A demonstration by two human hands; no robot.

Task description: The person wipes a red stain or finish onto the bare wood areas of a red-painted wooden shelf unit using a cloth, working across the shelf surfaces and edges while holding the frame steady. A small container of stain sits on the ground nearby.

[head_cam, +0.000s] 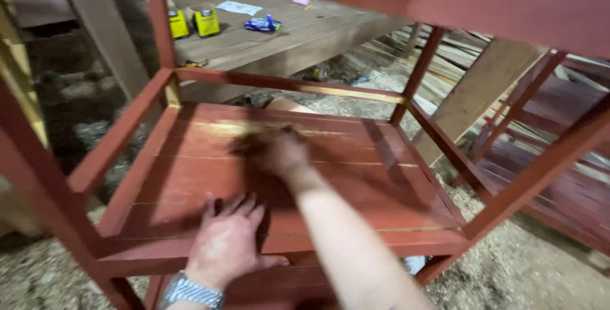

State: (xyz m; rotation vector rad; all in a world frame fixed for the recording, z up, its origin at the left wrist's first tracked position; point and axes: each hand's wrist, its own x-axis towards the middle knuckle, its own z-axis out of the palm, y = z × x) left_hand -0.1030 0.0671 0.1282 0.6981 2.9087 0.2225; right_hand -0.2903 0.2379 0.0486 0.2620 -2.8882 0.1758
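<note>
A red-painted wooden shelf frame (127,119) fills the view, with a slatted shelf board (356,176) inside it. My left hand (225,243), with a metal watch on the wrist, lies flat and open on the shelf's front slats. My right hand (273,151) reaches across over the middle of the shelf board and is motion-blurred. It seems to press something dark against the wood, but I cannot make out what it holds.
Behind the frame stands a wooden table (286,40) with two yellow tins (194,23), a blue packet (263,25), a paper sheet and a pink piece. Planks (445,75) lie stacked at right. Another red frame (559,157) stands far right. Sawdust covers the floor.
</note>
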